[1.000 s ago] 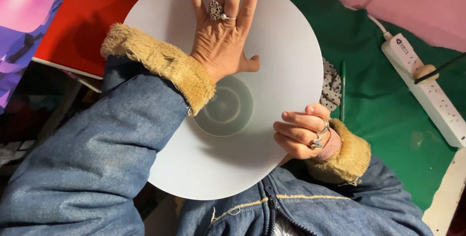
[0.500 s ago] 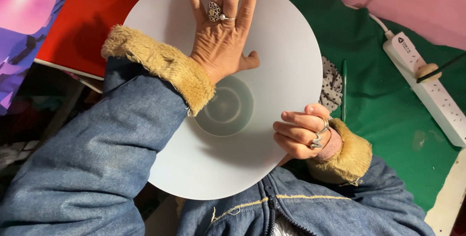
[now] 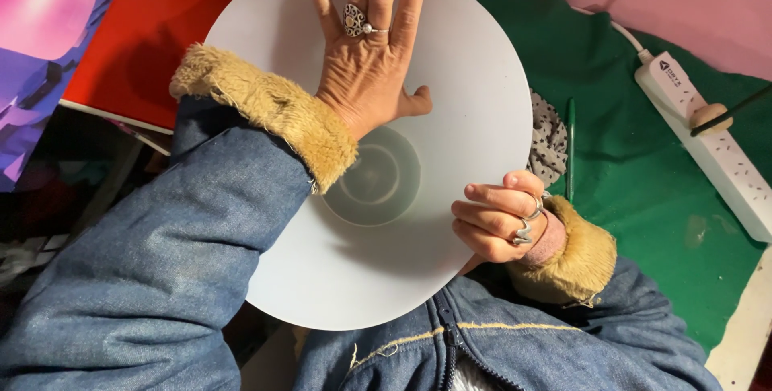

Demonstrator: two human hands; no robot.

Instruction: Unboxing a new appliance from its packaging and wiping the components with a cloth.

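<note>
A large white cone-shaped lampshade (image 3: 466, 93) with a round translucent opening (image 3: 376, 180) in its middle rests against my body. My left hand (image 3: 366, 53) lies flat on its far side, fingers spread, with rings on them. My right hand (image 3: 498, 218) curls over the near right rim with the fingers closed on the edge. Both wrists show tan fleece cuffs on blue denim sleeves.
A green cloth (image 3: 643, 166) covers the table to the right. A green pen (image 3: 570, 150) and a spotted fabric piece (image 3: 548, 141) lie beside the shade. A white power strip (image 3: 708, 146) sits far right. A red board (image 3: 137, 29) lies at the left.
</note>
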